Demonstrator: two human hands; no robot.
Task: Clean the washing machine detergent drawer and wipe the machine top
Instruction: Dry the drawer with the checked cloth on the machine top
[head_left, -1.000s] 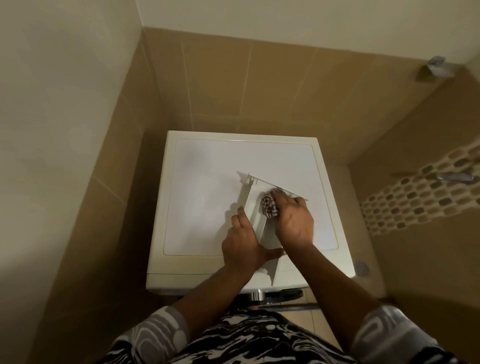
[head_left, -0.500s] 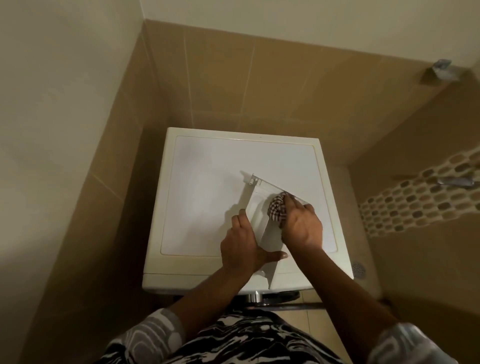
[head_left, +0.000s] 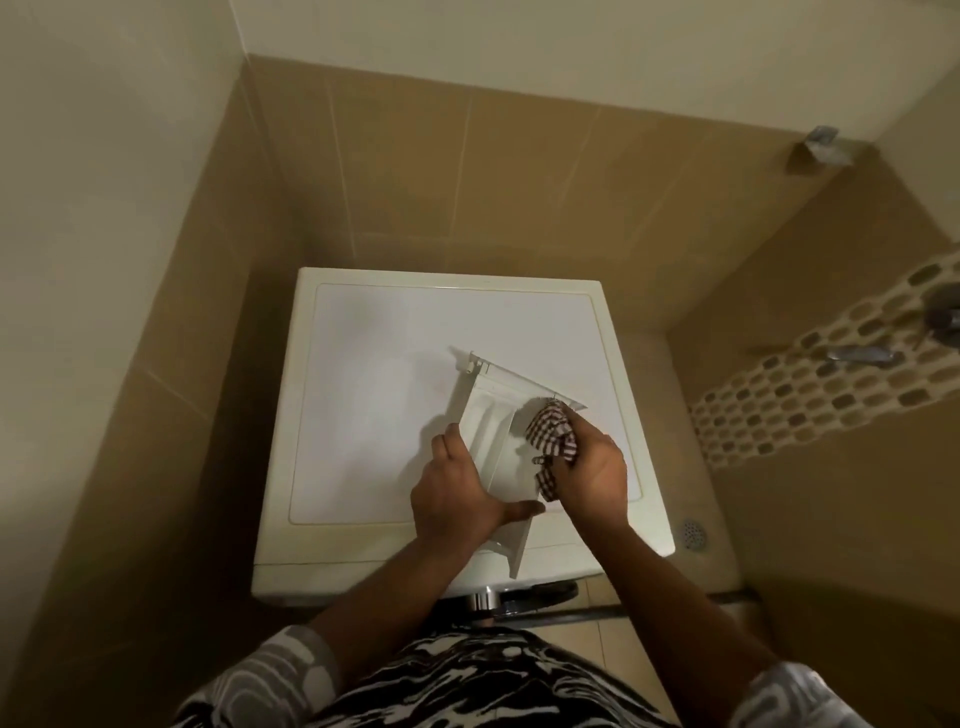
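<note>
while resting aslant on the washing machine top (head_left: 374, 384), the white detergent drawer (head_left: 493, 415) is gripped at its left wall by the left hand (head_left: 454, 499); the right hand (head_left: 592, 475) clutches a checked cloth (head_left: 553, 436) inside the drawer's right compartment; floor drain (head_left: 694, 533) at right.

Dim, warm yellow-brown light throughout. The white machine top (head_left: 395, 364) is the brightest surface, washed pale and nearly featureless. The drawer (head_left: 493, 410) and left hand (head_left: 457, 499) throw soft grey shadows leftward across it, so light arrives from above and to the right. The lower corners sink into murk. Wide-angle bowing curves the joints of the tiled wall (head_left: 467, 182) near the edges. Detail is soft and smeary, though the cloth (head_left: 553, 431) checks read clearly
</note>
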